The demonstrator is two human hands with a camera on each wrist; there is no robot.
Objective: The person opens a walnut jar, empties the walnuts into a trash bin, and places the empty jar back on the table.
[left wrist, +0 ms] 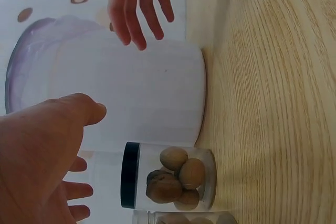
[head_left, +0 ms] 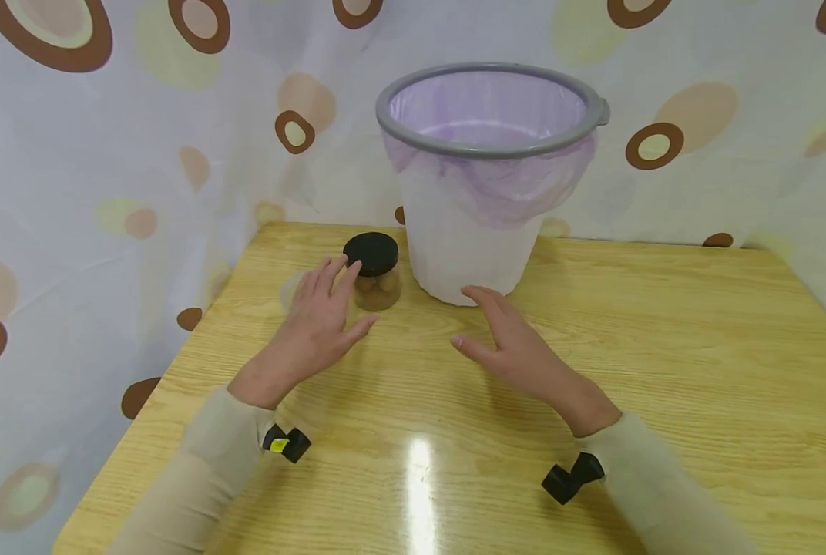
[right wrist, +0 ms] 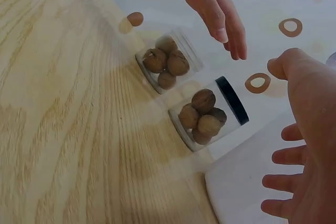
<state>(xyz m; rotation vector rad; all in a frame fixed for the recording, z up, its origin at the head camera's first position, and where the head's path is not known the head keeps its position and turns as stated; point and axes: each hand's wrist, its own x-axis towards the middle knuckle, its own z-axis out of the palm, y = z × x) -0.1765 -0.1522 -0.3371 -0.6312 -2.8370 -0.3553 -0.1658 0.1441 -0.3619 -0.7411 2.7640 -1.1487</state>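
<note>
A clear jar with a black lid (head_left: 371, 253) stands on the table, several walnuts (right wrist: 202, 116) inside. Left of it is a second clear jar (right wrist: 181, 45), lidless and holding several walnuts; in the head view my left hand mostly hides it. That left hand (head_left: 316, 320) reaches over the table with fingers extended and thumb spread, its fingertips overlapping the lid's edge in the head view. My right hand (head_left: 517, 339) hovers in front of the white bin (head_left: 465, 247), fingers loosely extended and nothing in its grasp.
The bin has a grey rim ring (head_left: 489, 150) and a purple liner bag (head_left: 517, 185) folded over its top. It stands near the back of the wooden table (head_left: 663, 347). A patterned cloth (head_left: 108, 154) hangs behind and along the left side.
</note>
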